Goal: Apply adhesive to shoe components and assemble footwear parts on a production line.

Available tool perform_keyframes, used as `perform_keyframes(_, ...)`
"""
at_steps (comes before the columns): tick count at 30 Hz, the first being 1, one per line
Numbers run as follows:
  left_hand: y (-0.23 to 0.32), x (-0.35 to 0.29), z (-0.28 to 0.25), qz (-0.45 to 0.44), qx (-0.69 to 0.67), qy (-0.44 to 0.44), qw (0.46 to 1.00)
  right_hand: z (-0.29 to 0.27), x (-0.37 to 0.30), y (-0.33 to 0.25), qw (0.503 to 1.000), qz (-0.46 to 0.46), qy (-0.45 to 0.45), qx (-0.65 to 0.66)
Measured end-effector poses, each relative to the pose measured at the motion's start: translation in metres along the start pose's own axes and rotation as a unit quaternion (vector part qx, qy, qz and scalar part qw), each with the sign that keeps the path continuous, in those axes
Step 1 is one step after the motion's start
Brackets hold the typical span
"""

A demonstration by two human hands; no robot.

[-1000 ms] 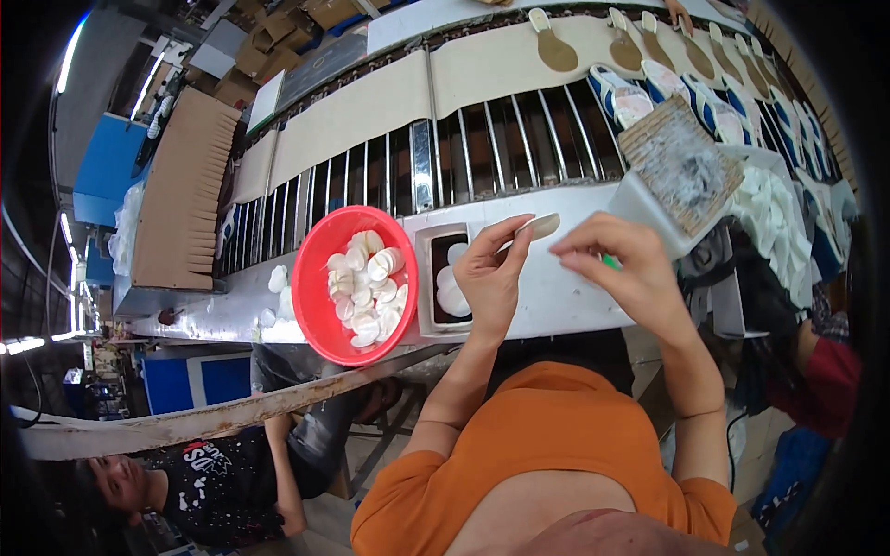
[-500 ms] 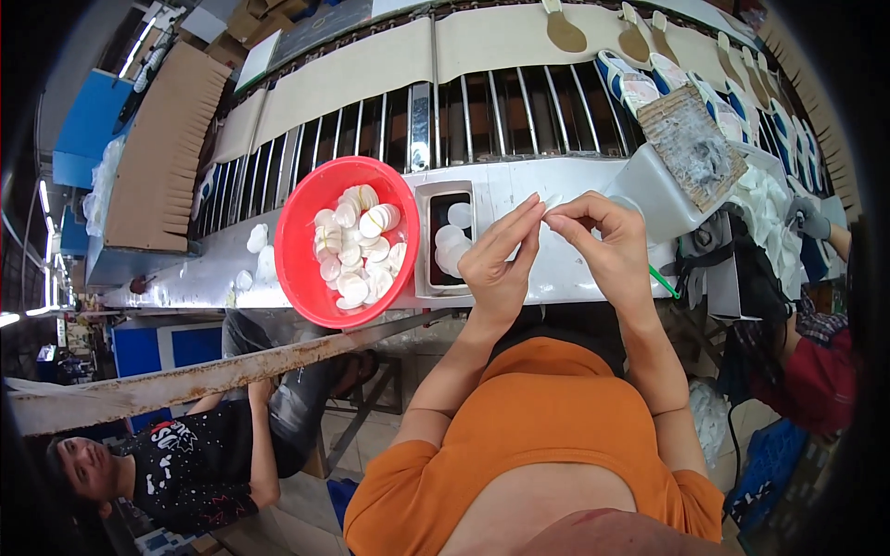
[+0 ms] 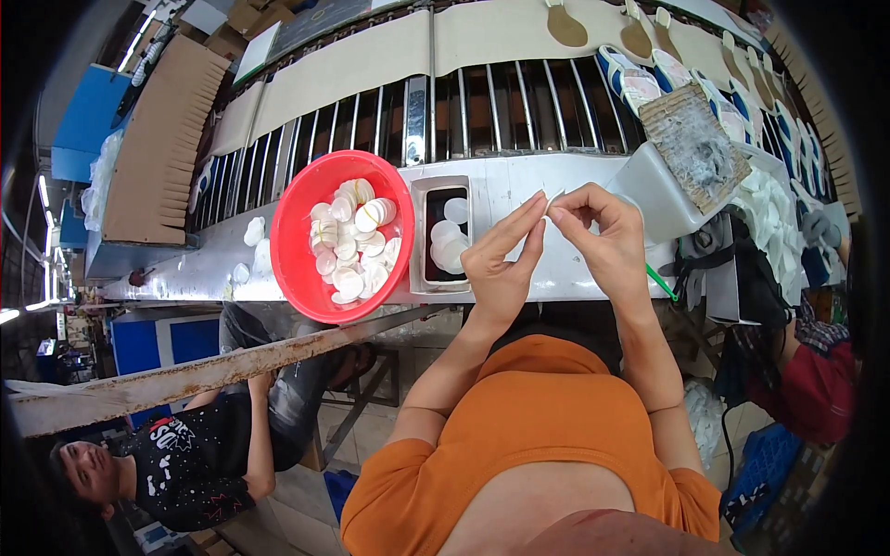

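Above the metal worktop [image 3: 510, 289], my two hands meet at their fingertips. My right hand [image 3: 607, 232] pinches a thin white piece [image 3: 556, 196] between thumb and index finger, seen nearly edge-on. Close against it, my left hand [image 3: 501, 264] has its fingers pressed together; what they grip is too small to make out. To the left of my hands, a dark-bottomed white tray [image 3: 468, 283] holds several translucent white discs [image 3: 449, 246]. Beside it stands a red basin [image 3: 289, 250] with many white discs [image 3: 348, 250], some bundled with bands.
Beyond the worktop runs a roller conveyor [image 3: 417, 120] with beige sheets, insoles [image 3: 565, 26] and shoes [image 3: 635, 79]. A white container [image 3: 640, 190] topped by a worn board [image 3: 695, 148] stands at right, near a green stick [image 3: 661, 281]. A person [image 3: 199, 445] sits at lower left.
My fingertips have come slightly apart, and the white piece between them now shows more edge-on. At far right, a co-worker's gloved hand has shifted. The whole view has tilted slightly.
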State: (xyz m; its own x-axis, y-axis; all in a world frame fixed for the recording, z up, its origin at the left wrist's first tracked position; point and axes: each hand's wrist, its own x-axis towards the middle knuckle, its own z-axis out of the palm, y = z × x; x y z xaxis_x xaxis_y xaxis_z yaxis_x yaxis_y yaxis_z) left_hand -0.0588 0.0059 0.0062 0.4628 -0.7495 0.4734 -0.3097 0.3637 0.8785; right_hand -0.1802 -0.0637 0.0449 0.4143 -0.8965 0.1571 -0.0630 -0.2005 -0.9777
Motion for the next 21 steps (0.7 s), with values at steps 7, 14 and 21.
perform_keyframes(7, 0.0, -0.001, 0.001, -0.077, -0.066, -0.001, 0.995, 0.0, 0.003, 0.004, 1.0, 0.001, -0.007, 0.016)
perform_keyframes(14, -0.001, -0.002, 0.003, -0.109, -0.096, -0.003, 0.989, -0.003, 0.006, 0.006, 1.0, -0.02, -0.012, -0.005)
perform_keyframes(21, 0.003, 0.007, -0.001, -0.219, -0.251, -0.004, 0.943, -0.005, 0.007, 0.014, 0.998, -0.049, -0.025, 0.004)
